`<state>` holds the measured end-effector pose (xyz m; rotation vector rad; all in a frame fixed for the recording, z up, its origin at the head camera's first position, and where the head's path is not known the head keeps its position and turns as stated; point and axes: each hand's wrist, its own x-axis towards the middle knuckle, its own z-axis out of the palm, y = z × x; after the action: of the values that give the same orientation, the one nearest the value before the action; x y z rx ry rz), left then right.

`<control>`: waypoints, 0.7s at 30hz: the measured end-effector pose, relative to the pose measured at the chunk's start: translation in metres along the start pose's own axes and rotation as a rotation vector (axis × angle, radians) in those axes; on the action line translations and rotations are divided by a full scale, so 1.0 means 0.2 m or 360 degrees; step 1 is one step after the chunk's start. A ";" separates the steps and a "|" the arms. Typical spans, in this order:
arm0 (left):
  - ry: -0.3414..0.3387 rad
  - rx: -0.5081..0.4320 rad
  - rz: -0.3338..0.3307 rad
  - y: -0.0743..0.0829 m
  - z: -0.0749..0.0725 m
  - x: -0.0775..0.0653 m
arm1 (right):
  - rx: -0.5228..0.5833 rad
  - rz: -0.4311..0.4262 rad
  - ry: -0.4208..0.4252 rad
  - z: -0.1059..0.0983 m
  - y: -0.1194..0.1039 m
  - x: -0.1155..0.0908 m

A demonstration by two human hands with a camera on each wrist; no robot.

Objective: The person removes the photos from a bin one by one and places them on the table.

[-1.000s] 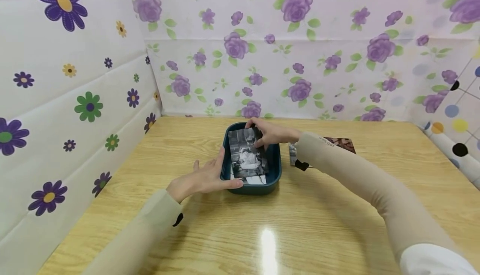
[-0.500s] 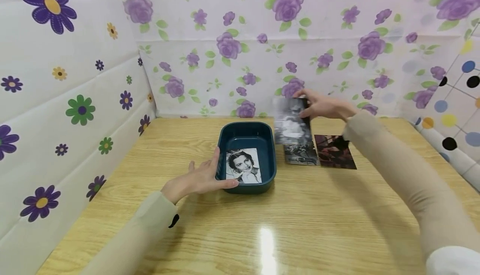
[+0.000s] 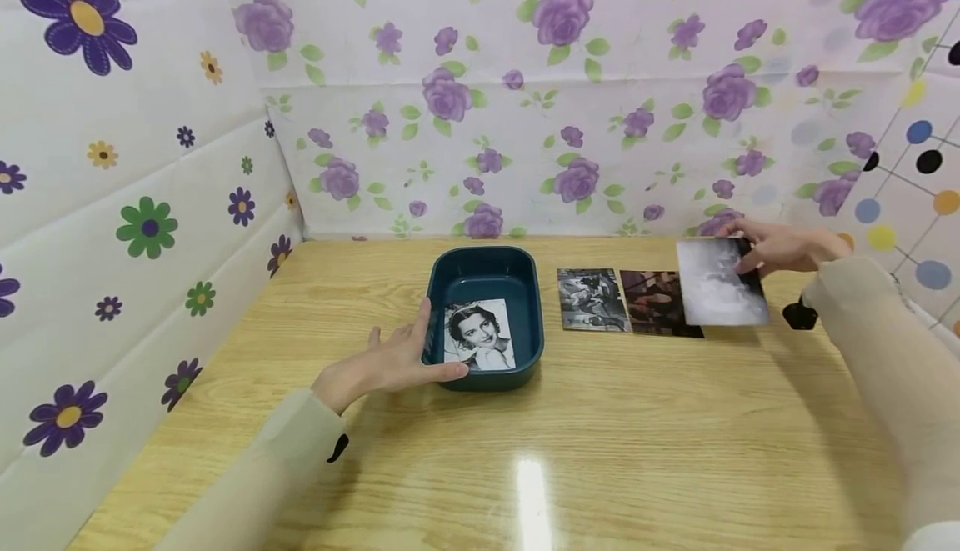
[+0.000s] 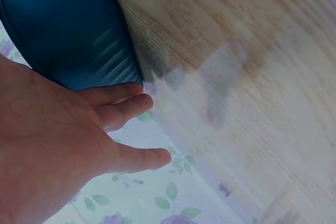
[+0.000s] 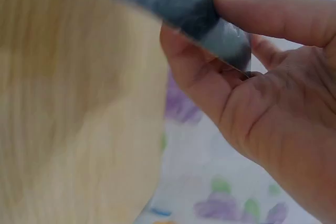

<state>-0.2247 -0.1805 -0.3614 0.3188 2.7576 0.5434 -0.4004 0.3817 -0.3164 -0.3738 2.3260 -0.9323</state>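
My right hand [image 3: 780,248] pinches a black-and-white photo card [image 3: 722,288] by its right edge, thumb on the printed side. In the right wrist view the held card [image 5: 173,3] slants between thumb and fingers. It overlaps the right part of a dark reddish photo card [image 3: 654,299] lying on the table. Left of that lies a black-and-white photo card [image 3: 592,297]. My left hand [image 3: 390,363] is spread against the near left corner of a dark teal tray [image 3: 528,318], thumb over its front rim. A portrait photo card [image 3: 480,334] lies inside the tray.
The wood-grain table [image 3: 600,451] ends at a flower-printed sheet [image 3: 540,117] behind. Another flowered sheet [image 3: 142,309] stands along the left side, and a dotted one [image 3: 907,201] at the right.
The right hand has lifted the black-and-white card out of the tray and carried it right, past the two cards on the table. The portrait card is uncovered. The left hand stays at the tray.
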 end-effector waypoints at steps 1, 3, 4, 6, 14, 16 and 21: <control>0.0001 -0.0002 -0.0002 0.00 0.00 0.00 | -0.0013 0.0029 -0.0015 0.00 0.03 -0.01; 0.0002 0.0000 -0.0010 0.00 0.00 0.00 | -0.0051 0.0067 0.0000 0.00 0.08 -0.01; 0.0002 -0.0001 -0.0013 0.00 0.00 -0.01 | -0.0083 0.0070 0.0013 0.01 0.09 -0.01; 0.0004 -0.0001 -0.0015 0.00 0.00 0.00 | -0.0141 0.0078 0.0052 0.03 0.12 0.00; 0.0005 0.0032 -0.0046 0.01 0.01 0.00 | -0.0421 -0.0049 0.0250 0.13 0.17 0.06; 0.0003 0.0030 -0.0050 0.01 0.02 0.01 | -0.0500 -0.0088 0.0299 0.14 0.18 0.06; 0.0009 0.0021 -0.0039 0.01 0.02 0.01 | -0.0753 -0.0097 0.0466 0.17 0.19 0.05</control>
<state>-0.2248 -0.1774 -0.3643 0.2867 2.7679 0.5206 -0.3884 0.3852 -0.3675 -0.5292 2.8176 -0.4748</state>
